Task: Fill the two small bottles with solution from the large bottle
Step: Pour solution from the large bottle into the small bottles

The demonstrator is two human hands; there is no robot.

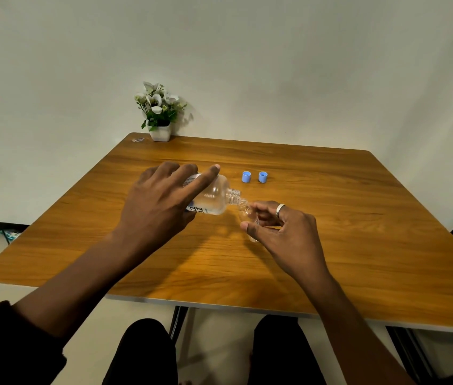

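My left hand (pixel 161 202) grips the large clear bottle (pixel 215 197) and holds it tipped on its side, its open threaded neck pointing right and down. My right hand (pixel 280 227) pinches a small clear bottle (pixel 247 215) between thumb and fingers, tilted with its mouth right under the large bottle's neck. The two mouths touch or nearly touch. Only one small bottle is in view. Two blue caps (pixel 246 177) (pixel 263 177) stand side by side on the wooden table (pixel 358 218) just behind the bottles.
A white pot of artificial flowers (pixel 159 113) stands at the table's far left corner, with a small scrap (pixel 137 139) beside it. My knees show under the near edge. A wall runs behind the table.
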